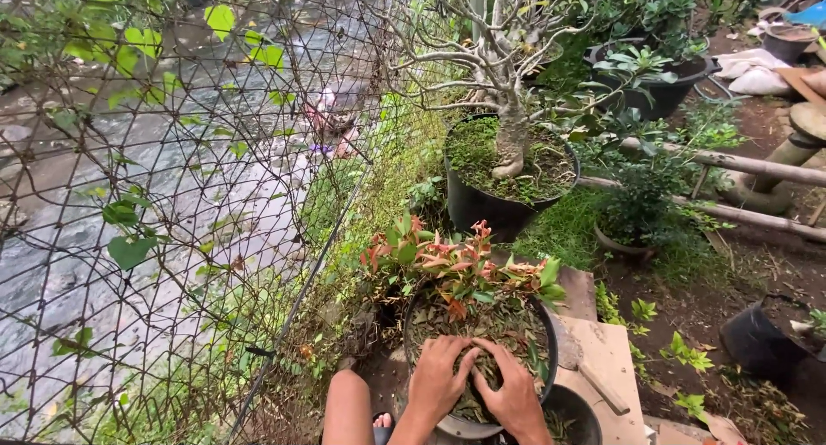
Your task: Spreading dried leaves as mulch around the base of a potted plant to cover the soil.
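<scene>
Two hands: both press palms down, side by side, fingers spread, on the dry leaf litter in the near pot; neither grips anything.
Left hand [437, 378]: flat on the mulch, thumb touching the right hand.
Right hand [514, 393]: flat beside it, slightly nearer the pot's right rim.
Near pot: round black plastic pot [551, 346] with a red-and-green-leaved shrub [456, 269] at its far side, low in the middle of the scene.
Step in hand: by the look of it, pressing or spreading mulch over the soil.
Next move calls for: even pressure, fingers kept off the stems.
Far pot: large black pot with a bare grey-branched bonsai [508, 131] beyond it.
Left: rusty wire mesh fence [172, 239], stream behind.
Right: pale wooden board [607, 350] touching the pot.
Packages: white sacks [753, 71] far right; no labels or signs visible.
</scene>
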